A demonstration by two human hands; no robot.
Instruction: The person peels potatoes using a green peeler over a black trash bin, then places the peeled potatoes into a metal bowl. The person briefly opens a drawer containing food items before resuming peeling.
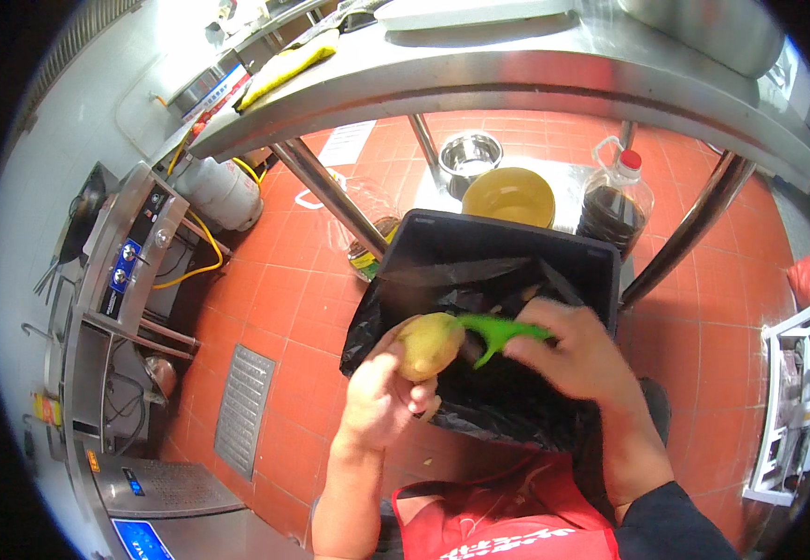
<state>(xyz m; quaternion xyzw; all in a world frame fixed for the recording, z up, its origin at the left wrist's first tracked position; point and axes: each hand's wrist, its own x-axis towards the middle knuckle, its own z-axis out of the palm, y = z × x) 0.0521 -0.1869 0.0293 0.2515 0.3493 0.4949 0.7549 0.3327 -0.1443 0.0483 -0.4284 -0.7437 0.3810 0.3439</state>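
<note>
My left hand (385,395) holds a potato (430,346) with pale yellow flesh, just left of centre. In my right hand (573,353) is a green plastic peeler (499,332), somewhat blurred, its head at the potato's upper right side. Whether its blade touches the potato cannot be told. Both hands are above a black plastic bin (510,238) lined with a black bag (482,392). A few small pale scraps lie inside the bag.
Beyond the bin, under a steel table (517,80), are a yellow bowl (510,196), a steel bowl (471,154) and a jug of dark liquid (615,203). A clear bottle (370,245) stands by a table leg. Left are a gas cylinder (219,192) and stove; right, a white rack (800,392).
</note>
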